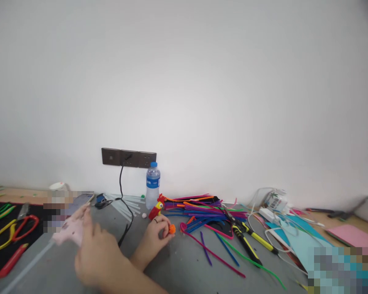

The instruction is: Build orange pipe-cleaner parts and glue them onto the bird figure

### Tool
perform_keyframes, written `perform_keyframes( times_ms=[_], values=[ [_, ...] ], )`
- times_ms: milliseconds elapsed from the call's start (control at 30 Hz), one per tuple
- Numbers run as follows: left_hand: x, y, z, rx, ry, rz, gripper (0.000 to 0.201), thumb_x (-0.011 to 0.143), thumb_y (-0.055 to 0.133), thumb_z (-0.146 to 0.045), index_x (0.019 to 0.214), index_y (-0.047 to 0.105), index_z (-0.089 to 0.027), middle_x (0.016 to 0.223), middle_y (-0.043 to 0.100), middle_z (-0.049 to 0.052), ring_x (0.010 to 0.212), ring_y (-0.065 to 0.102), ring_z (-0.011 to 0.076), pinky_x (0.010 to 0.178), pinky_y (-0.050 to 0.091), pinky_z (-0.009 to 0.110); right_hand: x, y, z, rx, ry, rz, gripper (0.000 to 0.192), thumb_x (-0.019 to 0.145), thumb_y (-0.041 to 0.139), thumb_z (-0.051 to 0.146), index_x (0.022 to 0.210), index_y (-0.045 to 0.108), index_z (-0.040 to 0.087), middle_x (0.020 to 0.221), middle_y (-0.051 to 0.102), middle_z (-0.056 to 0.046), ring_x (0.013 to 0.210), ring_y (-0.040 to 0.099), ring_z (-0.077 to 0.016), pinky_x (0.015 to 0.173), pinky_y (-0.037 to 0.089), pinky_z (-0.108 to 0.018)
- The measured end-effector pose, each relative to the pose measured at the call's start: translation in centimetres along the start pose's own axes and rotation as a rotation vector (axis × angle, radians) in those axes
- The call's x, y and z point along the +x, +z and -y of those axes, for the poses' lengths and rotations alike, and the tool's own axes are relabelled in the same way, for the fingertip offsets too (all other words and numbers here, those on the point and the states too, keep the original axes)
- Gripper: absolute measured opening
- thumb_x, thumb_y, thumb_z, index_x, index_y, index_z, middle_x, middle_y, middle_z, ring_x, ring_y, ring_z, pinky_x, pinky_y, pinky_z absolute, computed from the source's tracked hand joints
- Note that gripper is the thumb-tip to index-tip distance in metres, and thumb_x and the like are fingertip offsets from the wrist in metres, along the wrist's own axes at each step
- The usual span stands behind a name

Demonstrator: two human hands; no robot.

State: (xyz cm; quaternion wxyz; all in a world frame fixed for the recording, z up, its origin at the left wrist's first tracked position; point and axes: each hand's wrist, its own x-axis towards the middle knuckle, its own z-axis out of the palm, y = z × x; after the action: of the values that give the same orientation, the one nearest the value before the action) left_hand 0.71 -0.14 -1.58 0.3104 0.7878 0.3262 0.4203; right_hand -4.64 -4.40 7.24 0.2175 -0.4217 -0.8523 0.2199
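Note:
My arms cross. My right hand (96,247), on the left side, is closed around a pink glue gun (68,232); the fingers hide its handle. A long pale stick (29,265) runs from the gun toward the lower left. My left hand (155,234) is closed in a pinch on a small orange fuzzy piece (172,229). Right behind its knuckles is a red and yellow bird figure (156,209) with a googly eye. Whether the figure touches the hand or joins the orange piece, I cannot tell.
Behind stands a water bottle (153,188), near clear glue sticks (125,210). Pipe cleaners (199,212) pile up at right, beside yellow-black pliers (247,245). Scissors (14,234) and a red-handled tool (12,261) lie left. A black cord (121,183) hangs from the wall socket (110,157).

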Motion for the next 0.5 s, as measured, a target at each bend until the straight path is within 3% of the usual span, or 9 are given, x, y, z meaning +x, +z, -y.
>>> perform_keyframes(
  times_ms=[133,267,400,500],
  values=[
    [0.2,0.0,0.0,-0.012,-0.04,-0.025,0.031,0.071,0.065,-0.007,0.055,0.042,-0.02,0.081,0.064,0.003,0.083,0.062,0.0201,0.076,0.045,0.029,-0.1,3.4,-1.2,-0.223,0.035,0.1,0.092,0.07,0.061,0.014,0.148,0.013,0.008,0.114,0.062,-0.024,0.093,0.067,-0.0349,0.071,0.058,-0.046],
    [0.2,0.3,-0.1,0.006,-0.075,0.013,0.018,0.072,0.064,-0.011,0.065,0.05,-0.021,0.08,0.064,0.002,0.081,0.06,0.0209,0.075,0.043,0.029,-1.0,4.6,-2.7,-0.329,0.005,0.079,0.083,0.075,0.06,0.019,0.146,0.018,0.009,0.111,0.064,-0.023,0.092,0.067,-0.0327,0.069,0.058,-0.044],
    [0.1,0.6,0.0,-0.004,-0.087,0.022,0.016,0.072,0.065,-0.016,0.066,0.05,-0.021,0.077,0.063,0.001,0.078,0.06,0.0205,0.073,0.043,0.028,-1.4,4.8,-2.8,-0.342,-0.034,0.035,0.076,0.08,0.057,0.022,0.145,0.021,0.01,0.11,0.065,-0.023,0.091,0.066,-0.0318,0.069,0.056,-0.043],
    [0.1,0.7,0.6,-0.011,-0.137,-0.043,0.024,0.069,0.069,-0.022,0.066,0.044,-0.023,0.069,0.06,-0.002,0.067,0.057,0.0181,0.065,0.042,0.027,-1.8,2.9,-2.4,-0.288,-0.033,0.063,0.081,0.076,0.062,0.026,0.145,0.023,0.01,0.113,0.064,-0.023,0.096,0.065,-0.0337,0.078,0.053,-0.047]
  ],
)
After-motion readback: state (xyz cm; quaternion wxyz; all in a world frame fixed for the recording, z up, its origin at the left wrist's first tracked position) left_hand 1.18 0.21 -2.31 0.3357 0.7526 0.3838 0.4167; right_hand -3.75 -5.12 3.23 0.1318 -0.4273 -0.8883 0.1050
